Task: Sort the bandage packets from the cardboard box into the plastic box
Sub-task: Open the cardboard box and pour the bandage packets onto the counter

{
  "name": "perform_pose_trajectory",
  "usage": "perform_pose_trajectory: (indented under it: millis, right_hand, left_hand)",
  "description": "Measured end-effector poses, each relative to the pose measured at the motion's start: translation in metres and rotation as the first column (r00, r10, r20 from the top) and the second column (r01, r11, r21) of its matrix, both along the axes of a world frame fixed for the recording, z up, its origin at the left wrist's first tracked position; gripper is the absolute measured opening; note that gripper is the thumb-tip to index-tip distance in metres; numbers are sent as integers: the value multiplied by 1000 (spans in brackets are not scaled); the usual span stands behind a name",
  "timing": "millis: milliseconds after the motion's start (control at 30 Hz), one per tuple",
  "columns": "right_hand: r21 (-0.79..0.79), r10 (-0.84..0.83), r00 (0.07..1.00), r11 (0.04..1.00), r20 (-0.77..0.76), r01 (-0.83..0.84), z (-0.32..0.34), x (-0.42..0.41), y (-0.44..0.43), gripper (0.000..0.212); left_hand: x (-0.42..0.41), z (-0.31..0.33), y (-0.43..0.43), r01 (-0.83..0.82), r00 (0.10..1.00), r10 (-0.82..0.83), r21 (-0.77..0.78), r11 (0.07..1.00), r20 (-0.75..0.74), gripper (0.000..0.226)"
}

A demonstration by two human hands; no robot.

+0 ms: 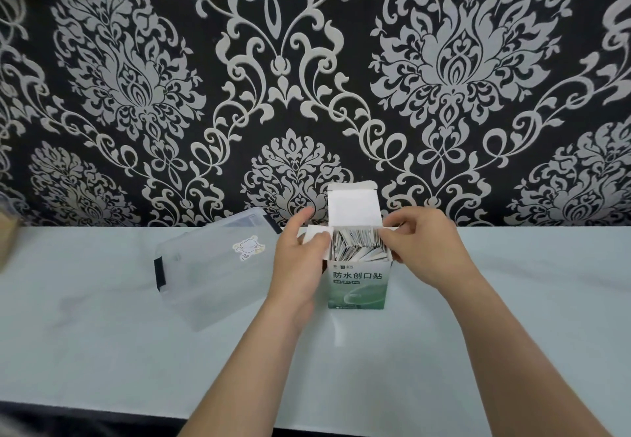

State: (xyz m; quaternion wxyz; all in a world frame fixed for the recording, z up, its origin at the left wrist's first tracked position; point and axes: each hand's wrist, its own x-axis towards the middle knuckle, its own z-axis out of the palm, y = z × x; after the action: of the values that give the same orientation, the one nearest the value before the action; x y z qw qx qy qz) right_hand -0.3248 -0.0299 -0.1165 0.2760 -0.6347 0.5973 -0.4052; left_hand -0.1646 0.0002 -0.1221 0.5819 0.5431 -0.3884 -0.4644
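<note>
Your fingers [322, 237] on the left hand [300, 254] curl round the left side flap of the cardboard box [356, 286]. The thumb presses on the flap's top and the forefinger is raised above it. On your right hand [421, 243] the fingertips [389, 236] are pressed together at the box's right rim. They pinch what looks like the right side flap, though you cannot tell for sure whether a packet is caught there too.

The cardboard box stands upright on the table [512, 300], green and white with printed characters on the face towards you. Its lid flap [353, 204] is open and stands straight up at the far side. The bandage packets [355, 250] are inside the box, packed on edge and filling it to the rim.

The plastic box [211, 276] lies to the left of the cardboard box, near it and turned at an angle. It is clear and its lid is on. A small sticker [247, 248] sits on the lid at the end nearer the cardboard box, and a dark latch [159, 274] is on the end farthest from it. Behind the cardboard box rises black wallpaper [341, 95] with a silver damask pattern.
</note>
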Motion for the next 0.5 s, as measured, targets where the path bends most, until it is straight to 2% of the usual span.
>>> perform_pose_trajectory:
  millis: [100, 167, 233, 300, 400, 500]
  right_hand:
    - [-52, -6, 992, 999, -126, 0, 2, 2, 0, 15]
    - [-86, -8, 968, 996, -249, -14, 5, 6, 1, 16]
    - [-98, -23, 938, 995, -346, -12, 7, 11, 3, 16]
    - [-89, -50, 933, 996, -358, 20, 9, 15, 5, 15]
    - [-40, -87, 928, 996, -362, 78, 9, 19, 7, 27]
    - [-36, -107, 923, 994, -371, 100, 7, 23, 7, 14]
  left_hand:
    - [-3, -6, 2, -5, 999, 8, -58, 998, 52, 39]
    - [-5, -7, 2, -29, 971, 49, -91, 995, 232, 31]
    - [-2, -9, 1, -53, 874, 118, -149, 987, 472, 26]
    - [1, -11, 0, -48, 755, 187, -231, 972, 629, 20]
    - [4, -9, 1, -46, 578, 260, -288, 957, 773, 13]
    - [7, -2, 3, -45, 389, 291, -298, 954, 874, 15]
